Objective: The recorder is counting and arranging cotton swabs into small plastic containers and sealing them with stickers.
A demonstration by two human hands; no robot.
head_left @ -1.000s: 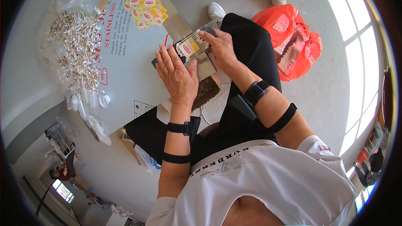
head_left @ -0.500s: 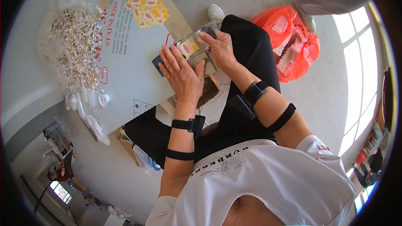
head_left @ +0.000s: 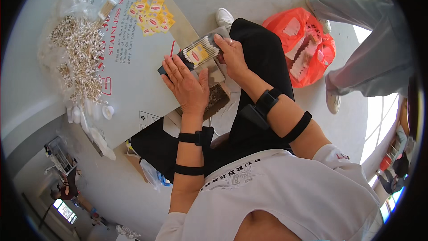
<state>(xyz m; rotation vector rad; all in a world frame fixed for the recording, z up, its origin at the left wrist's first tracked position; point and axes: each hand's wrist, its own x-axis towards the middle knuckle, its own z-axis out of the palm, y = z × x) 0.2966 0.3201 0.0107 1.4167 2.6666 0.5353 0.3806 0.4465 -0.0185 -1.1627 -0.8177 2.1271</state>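
A clear packet of cotton swabs [head_left: 214,44] with a yellow card [head_left: 197,55] inside lies over a small metal device [head_left: 217,75] at the table's edge. My right hand [head_left: 233,58] pinches the packet's far right end, thumb on top. Just left of the packet, my left hand [head_left: 187,85] lies flat with fingers stretched out over a dark plate [head_left: 162,68] of the device. Whether its fingertips touch the packet's end, I cannot tell. Below the device, a brown-lined open box [head_left: 217,98] shows between my hands.
Loose cotton swabs [head_left: 89,47] heap on plastic at the table's left. Several yellow cards [head_left: 154,20] lie at the far edge. White cups [head_left: 108,112] stand near the swabs. A red bag [head_left: 278,20] of packets is on the floor right, beside another person's legs [head_left: 374,69].
My left hand has drawn back off the packet, baring more of its card and the dark strip beside it. The other person has stepped further into view at right.
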